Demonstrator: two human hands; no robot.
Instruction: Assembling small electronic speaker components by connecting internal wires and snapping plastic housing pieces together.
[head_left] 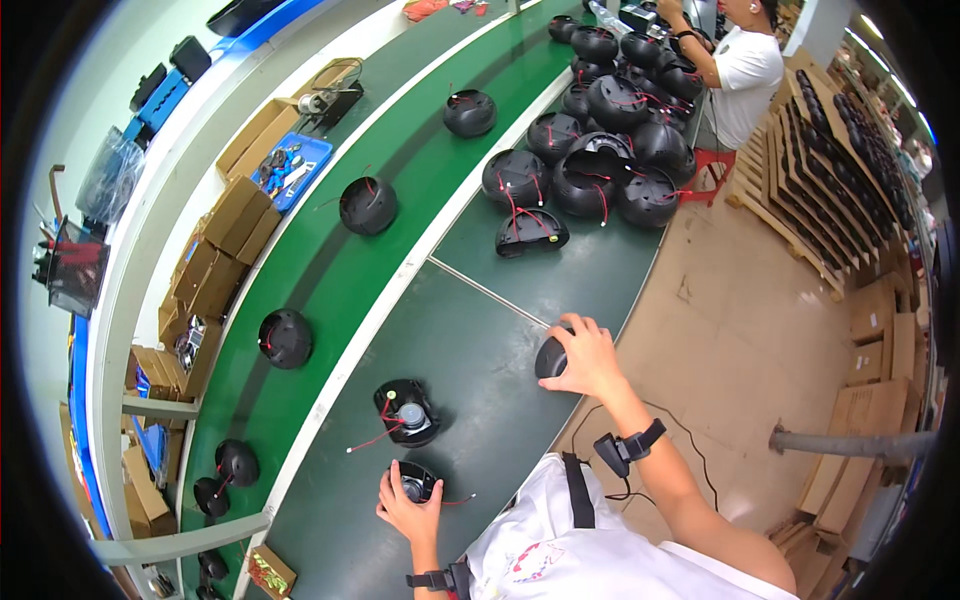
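My right hand (588,358) is closed round a dark, rounded black shell (549,360) at the near edge of the grey-green worktable (470,330). Lower down, my left hand (408,512) grips the rim of a black speaker housing (425,484), whose round grey speaker shows inside and whose red lead sticks out to the right. Just beyond it lies another open housing (407,412), with a silver speaker, a yellow-green spot and a red wire trailing left. Neither hand touches that one.
A green conveyor belt (335,270) carries spaced black round shells (367,205). Many similar shells (592,180) crowd the table's far end, near a person in white (745,70). Cartons (225,250) line the far side; stacked boards (815,170) stand right.
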